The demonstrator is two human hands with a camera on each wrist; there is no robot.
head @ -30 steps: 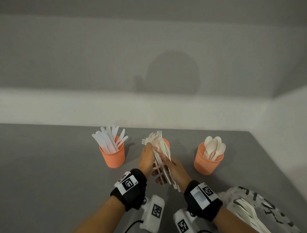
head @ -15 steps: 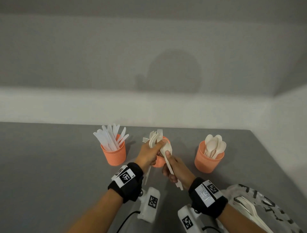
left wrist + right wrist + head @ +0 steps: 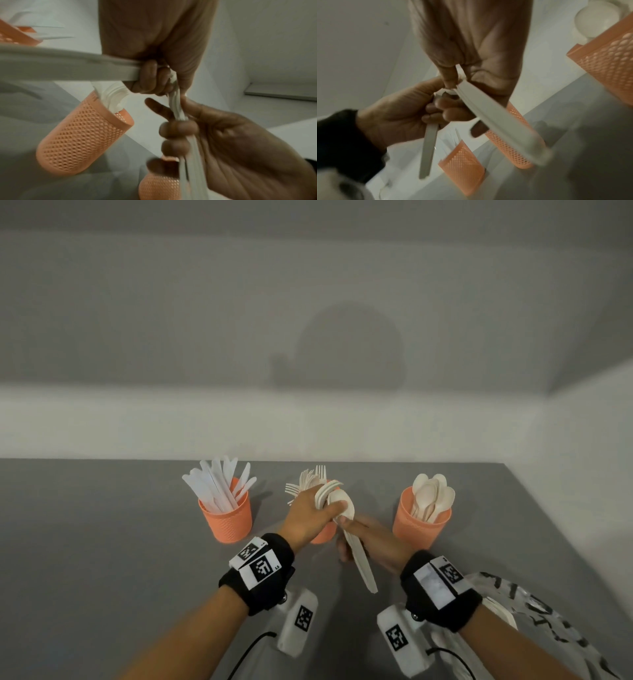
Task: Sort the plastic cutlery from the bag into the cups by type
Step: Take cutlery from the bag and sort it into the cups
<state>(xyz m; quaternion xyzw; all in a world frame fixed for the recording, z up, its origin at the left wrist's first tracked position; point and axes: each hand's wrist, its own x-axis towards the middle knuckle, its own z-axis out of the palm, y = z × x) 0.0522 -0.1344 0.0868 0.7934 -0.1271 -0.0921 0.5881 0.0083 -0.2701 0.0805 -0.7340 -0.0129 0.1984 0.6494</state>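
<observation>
Three orange mesh cups stand in a row: the knife cup (image 3: 227, 520) on the left, the fork cup (image 3: 323, 537) in the middle, the spoon cup (image 3: 421, 523) on the right. My left hand (image 3: 327, 508) hovers in front of the fork cup and grips the heads of white forks (image 3: 325, 493); in the right wrist view a handle (image 3: 428, 147) hangs below its fingers. My right hand (image 3: 368, 539) grips a bundle of white cutlery (image 3: 359, 563) by its upper part, handles pointing down toward me. Both hands touch at the bundle's top (image 3: 176, 108).
The printed plastic bag (image 3: 534, 621) lies at the lower right near the table's right edge, with white cutlery inside. A pale wall runs behind the cups. Bare grey table (image 3: 102, 559) stretches to the left.
The fanned bundle has been gathered together. My left hand has shifted from the bundle's left side to gripping the fork heads at its top, and the right hand now holds the handles tilted down.
</observation>
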